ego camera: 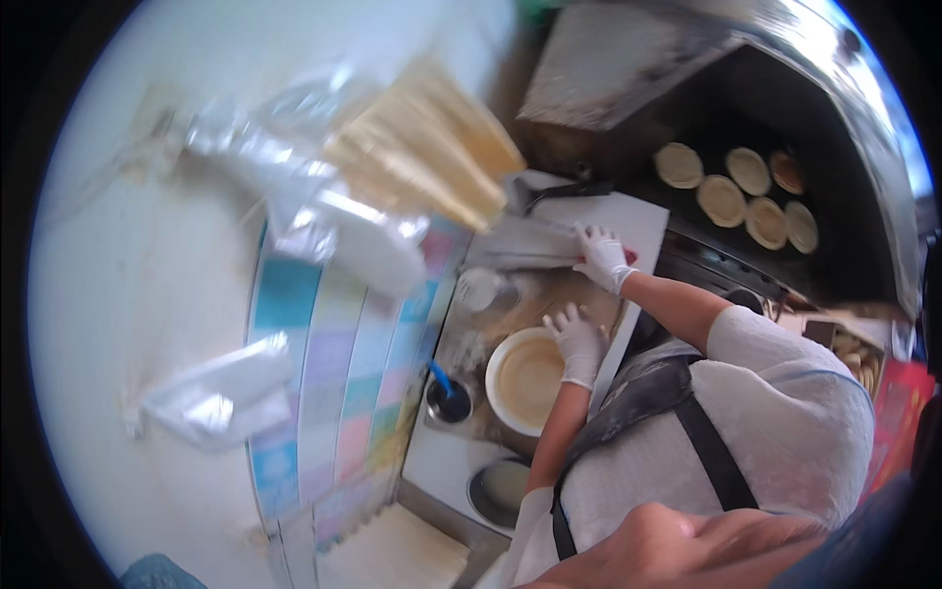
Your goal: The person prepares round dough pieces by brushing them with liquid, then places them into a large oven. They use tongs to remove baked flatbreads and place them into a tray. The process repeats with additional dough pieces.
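My right hand, in a white glove, lies over a red-handled tool; red shows on both sides of the palm. The far part of the tool is unclear. Nearer to me, my gloved left hand has its fingers apart beside the rim of a white bowl. Pale beige batter or dough fills much of this bowl. Whether the left fingers touch the rim is hidden. Several round flat breads lie on a dark griddle at the upper right, one of them browner.
Left of the bowl stands a metal container with a blue handle in it. A pot of pale liquid sits nearer me. Clear plastic bags and brown paper bags hang by the tiled wall. A metal hood edge curves beside the griddle.
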Motion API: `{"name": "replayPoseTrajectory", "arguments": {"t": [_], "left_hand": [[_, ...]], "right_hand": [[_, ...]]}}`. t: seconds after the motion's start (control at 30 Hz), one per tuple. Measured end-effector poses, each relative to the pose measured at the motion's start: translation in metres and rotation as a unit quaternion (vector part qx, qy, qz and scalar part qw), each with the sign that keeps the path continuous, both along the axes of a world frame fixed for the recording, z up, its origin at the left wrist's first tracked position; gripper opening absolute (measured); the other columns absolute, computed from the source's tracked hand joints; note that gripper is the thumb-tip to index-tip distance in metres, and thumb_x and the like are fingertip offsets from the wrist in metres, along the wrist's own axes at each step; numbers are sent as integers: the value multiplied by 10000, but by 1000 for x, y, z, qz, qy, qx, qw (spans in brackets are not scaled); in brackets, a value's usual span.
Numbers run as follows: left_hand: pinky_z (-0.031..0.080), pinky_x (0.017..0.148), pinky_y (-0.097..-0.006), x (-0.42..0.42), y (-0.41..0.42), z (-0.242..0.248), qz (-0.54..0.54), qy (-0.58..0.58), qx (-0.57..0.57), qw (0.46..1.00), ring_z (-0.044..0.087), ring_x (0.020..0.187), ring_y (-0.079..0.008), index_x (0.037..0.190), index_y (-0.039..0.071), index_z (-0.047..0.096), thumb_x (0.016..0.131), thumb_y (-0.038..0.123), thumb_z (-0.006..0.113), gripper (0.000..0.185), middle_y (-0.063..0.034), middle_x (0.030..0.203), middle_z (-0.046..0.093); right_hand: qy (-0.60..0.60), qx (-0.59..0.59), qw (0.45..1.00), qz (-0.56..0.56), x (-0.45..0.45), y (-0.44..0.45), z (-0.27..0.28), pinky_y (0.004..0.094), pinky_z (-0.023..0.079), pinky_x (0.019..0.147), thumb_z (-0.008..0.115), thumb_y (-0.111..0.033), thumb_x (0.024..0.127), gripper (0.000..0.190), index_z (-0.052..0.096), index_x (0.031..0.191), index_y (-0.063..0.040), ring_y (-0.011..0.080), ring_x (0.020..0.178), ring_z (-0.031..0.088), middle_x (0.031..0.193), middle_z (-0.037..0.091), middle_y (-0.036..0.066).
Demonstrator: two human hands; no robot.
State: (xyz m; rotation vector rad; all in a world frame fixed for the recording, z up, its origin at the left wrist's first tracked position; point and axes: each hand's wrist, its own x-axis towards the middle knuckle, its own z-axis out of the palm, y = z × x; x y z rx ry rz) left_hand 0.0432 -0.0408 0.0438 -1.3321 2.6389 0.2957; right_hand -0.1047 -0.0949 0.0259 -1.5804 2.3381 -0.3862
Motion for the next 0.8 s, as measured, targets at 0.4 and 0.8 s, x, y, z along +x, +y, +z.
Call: {"name": "replayPoseTrajectory", "arguments": {"t": [0.4, 0.8], "left_hand": [[122, 1059, -585, 5, -1, -8, -53, -42, -10, 998, 130, 1332, -429, 1119, 43, 618, 767, 418, 565, 517, -163, 1452, 225], [48, 1080, -565, -5, -15, -1, -2, -146, 44, 988, -7, 1358, -436, 1126, 106, 642, 795, 487, 520, 519, -140, 1506, 91]], "right_hand": [[-419, -309, 759, -391, -142, 227, -2, 347, 477, 554, 529, -277, 894, 439, 425, 1257, -54, 198, 628, 557, 815, 548, 87], [-604, -280, 498, -556, -314, 246, -86, 266, 426, 449, 464, -395, 918, 333, 532, 922, -68, 137, 496, 509, 671, 553, 43]]}}
